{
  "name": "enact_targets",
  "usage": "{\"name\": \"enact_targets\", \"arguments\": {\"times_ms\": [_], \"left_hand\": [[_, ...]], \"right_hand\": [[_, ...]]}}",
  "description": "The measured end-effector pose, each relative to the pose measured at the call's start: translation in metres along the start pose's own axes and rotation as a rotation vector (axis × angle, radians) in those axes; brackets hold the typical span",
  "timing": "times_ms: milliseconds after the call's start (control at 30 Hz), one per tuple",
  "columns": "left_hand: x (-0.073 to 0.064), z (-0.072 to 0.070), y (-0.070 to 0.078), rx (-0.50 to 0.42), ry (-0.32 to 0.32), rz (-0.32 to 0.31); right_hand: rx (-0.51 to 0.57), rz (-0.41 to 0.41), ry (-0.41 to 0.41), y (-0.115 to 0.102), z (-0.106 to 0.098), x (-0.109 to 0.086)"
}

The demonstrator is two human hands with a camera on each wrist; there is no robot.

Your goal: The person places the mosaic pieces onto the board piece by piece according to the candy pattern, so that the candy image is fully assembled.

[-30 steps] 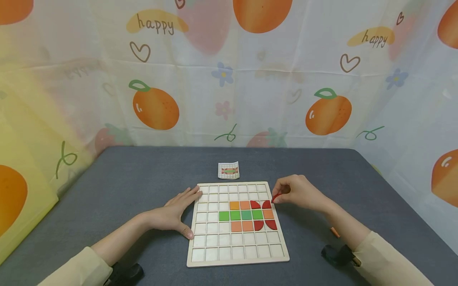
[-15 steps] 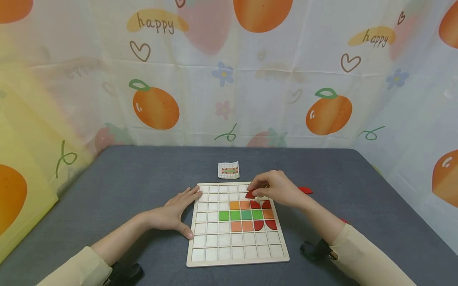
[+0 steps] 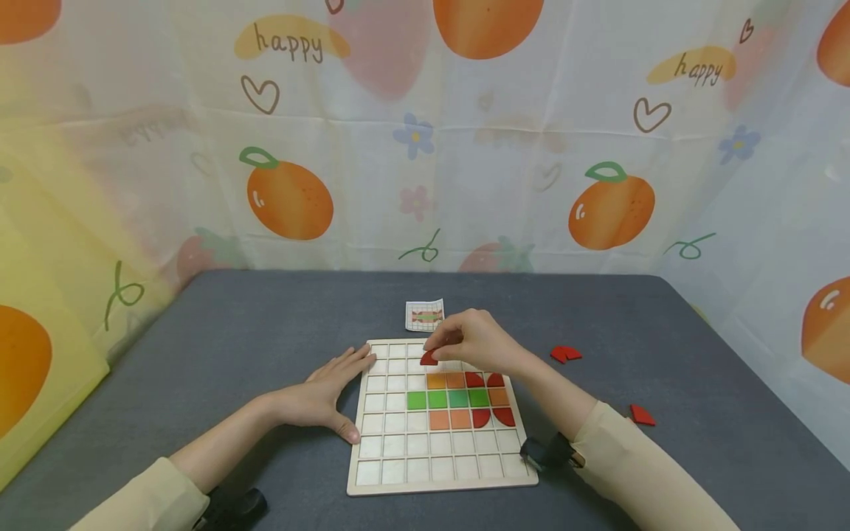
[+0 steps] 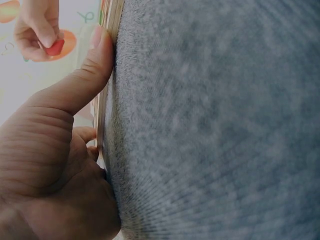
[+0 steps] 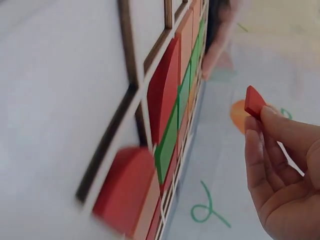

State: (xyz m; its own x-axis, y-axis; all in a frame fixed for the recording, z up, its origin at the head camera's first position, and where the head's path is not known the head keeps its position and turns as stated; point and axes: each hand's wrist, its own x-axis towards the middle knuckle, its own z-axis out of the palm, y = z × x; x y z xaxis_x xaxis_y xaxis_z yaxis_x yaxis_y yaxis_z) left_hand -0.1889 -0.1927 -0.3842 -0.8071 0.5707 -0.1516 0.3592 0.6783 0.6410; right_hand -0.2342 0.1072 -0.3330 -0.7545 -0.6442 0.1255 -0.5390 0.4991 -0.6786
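Observation:
A pale wooden grid board (image 3: 441, 488) lies on the dark table. My left hand (image 3: 319, 402) rests along its left edge, thumb and fingertips touching the frame, fingers extended. Between thumb and fingers, my right hand (image 3: 474, 341) pinches a red quarter-circle tile (image 3: 428, 358) above the board's upper rows. The right wrist view shows this red tile (image 5: 254, 102) held clear of the board. Set in the grid are a row of green tiles (image 3: 437, 400), orange tiles (image 3: 440, 420) around it, and red quarter-circle tiles (image 3: 503, 417) towards the right. The right hand hides some upper cells.
A small printed card (image 3: 420, 316) with a coloured grid pattern lies behind the board. Loose red tiles (image 3: 566, 354) lie to the right, with another red tile (image 3: 642, 415) nearer the right sleeve. A fruit-patterned curtain (image 3: 491, 192) hangs behind the table (image 3: 285, 317).
My right hand has moved left from the board's right edge to above its upper rows, carrying the red tile. Loose red tiles at right have come into view. The left hand stays put.

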Motion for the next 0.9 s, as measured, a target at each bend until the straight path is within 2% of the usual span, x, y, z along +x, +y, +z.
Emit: {"name": "enact_targets", "arguments": {"times_ms": [333, 633, 900], "left_hand": [[0.0, 0.001, 0.001, 0.004, 0.007, 0.003], [0.0, 0.0, 0.001, 0.003, 0.003, 0.0], [0.0, 0.001, 0.001, 0.005, 0.004, -0.001]], "right_hand": [[-0.046, 0.028, -0.116, -0.008, 0.019, 0.017], [-0.101, 0.029, -0.134, -0.004, 0.03, 0.017], [-0.096, 0.049, -0.137, -0.002, 0.031, 0.016]]}}
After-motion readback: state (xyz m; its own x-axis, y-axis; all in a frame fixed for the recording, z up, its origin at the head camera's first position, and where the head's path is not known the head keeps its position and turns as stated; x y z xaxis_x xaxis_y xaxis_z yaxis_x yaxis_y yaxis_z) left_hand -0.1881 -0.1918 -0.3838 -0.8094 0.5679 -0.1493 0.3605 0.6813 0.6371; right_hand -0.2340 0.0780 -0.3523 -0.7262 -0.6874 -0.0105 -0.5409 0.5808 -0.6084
